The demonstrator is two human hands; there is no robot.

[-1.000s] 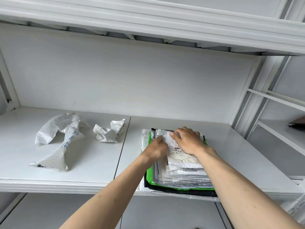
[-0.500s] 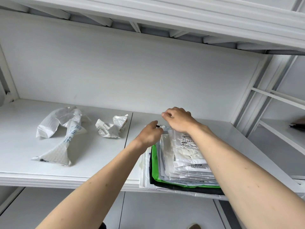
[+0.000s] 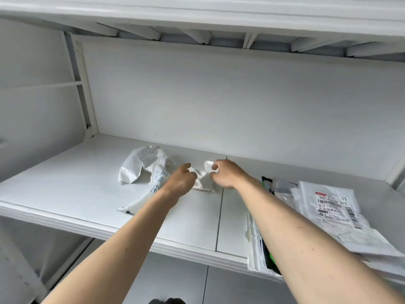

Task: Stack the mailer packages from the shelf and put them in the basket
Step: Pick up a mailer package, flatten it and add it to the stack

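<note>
Both hands meet mid-frame: left hand (image 3: 180, 179) and right hand (image 3: 225, 174) each pinch the small crumpled mailer (image 3: 202, 179) on the shelf (image 3: 65, 189). Open board lies lower left; the stack (image 3: 333, 216) overhangs the front edge at right, partly behind the forearm. Half a second ago both hands were on that stack.

Both forearms bare to frame edge, no sleeves, left grip (image 3: 180, 180) & right grip (image 3: 225, 174) w/o gloves.

A parcel storeroom: bare white metal shelving (image 3: 65, 194) holding labelled mailer packages (image 3: 333, 209).
</note>
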